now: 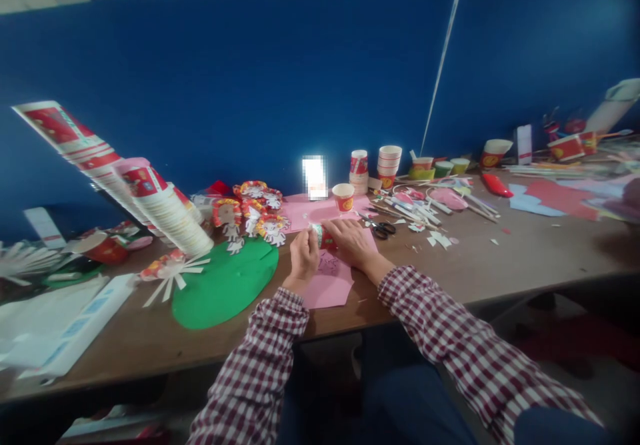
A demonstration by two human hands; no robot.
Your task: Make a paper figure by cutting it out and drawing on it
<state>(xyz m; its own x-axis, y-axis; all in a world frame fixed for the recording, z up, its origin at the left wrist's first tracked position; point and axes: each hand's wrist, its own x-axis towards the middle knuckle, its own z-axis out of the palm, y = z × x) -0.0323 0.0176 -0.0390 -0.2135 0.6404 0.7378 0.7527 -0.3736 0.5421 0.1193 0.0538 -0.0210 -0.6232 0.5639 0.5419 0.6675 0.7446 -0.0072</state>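
Note:
Between my two hands lies a small red paper cup (327, 238) with a pale greenish patch at its left end, tipped on its side just above the pink paper (333, 278). My left hand (304, 255) grips its left end, fingers curled. Over its top and right side, my right hand (351, 241) is wrapped with the fingers pressed together. Much of the cup is hidden by the fingers. Dark marks show on the pink paper below. Close behind stands an upright red and white paper cup (343, 197), and black-handled scissors (383, 229) lie right of my right hand.
Tall leaning stacks of paper cups (165, 208) and a green paper oval (227, 285) are at left, near several paper figures (253, 211). Pens (413, 208), paper scraps (439, 239) and a red stapler-like object (496, 185) lie right. A glowing, blurred-out screen (315, 177) stands behind.

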